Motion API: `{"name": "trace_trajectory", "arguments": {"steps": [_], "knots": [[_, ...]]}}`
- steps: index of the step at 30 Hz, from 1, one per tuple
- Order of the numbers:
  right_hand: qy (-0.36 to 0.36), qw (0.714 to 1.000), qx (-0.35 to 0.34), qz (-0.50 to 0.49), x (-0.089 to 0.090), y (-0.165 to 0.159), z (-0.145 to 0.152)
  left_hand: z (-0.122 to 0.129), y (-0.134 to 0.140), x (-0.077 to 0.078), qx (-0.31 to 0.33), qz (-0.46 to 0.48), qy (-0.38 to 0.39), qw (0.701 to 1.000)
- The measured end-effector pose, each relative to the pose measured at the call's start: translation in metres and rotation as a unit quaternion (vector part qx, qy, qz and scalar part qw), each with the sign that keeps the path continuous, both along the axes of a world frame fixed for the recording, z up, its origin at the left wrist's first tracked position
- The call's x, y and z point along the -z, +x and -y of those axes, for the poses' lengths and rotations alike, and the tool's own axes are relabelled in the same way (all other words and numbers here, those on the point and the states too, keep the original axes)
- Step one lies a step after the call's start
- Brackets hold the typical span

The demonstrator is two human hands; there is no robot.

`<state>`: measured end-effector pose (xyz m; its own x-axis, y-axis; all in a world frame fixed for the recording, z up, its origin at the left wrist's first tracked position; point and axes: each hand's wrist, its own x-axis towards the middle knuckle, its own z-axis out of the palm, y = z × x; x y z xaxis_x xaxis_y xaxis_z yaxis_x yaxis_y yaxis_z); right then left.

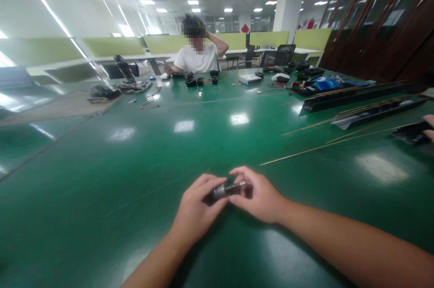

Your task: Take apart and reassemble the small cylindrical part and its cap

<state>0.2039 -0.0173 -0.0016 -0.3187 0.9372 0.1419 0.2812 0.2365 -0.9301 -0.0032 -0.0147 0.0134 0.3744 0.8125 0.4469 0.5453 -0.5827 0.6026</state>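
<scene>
A short dark-grey cylinder with a black coil spring and a thin silver shaft (222, 191) is held just above the green table (142, 161). My left hand (197, 204) is closed round its thick end, thumb below and fingers on top. The shaft points right, toward my right hand (259, 195). There the index finger curves above the spring and the thumb lies close beneath it, with a gap between them around the shaft. Whether the thumb touches the part is not clear. My left fingers hide the cylinder's far end.
Thin brass-coloured rods (298, 154) lie at the right beside black metal channels (373, 111). Another person's hand (430, 127) is at the right edge. Across the table sits a person in a white shirt (200, 58), near small black parts (195, 82) and a white box (250, 79).
</scene>
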Motion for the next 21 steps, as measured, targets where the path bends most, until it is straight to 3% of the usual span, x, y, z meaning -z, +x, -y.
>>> {"name": "trace_trajectory", "arguments": {"steps": [21], "knots": [[0.031,0.999,-0.004,0.022,-0.0067,-0.0006,0.0004,0.0006,0.001,0.0,0.017,-0.012,0.01,1.0]]}}
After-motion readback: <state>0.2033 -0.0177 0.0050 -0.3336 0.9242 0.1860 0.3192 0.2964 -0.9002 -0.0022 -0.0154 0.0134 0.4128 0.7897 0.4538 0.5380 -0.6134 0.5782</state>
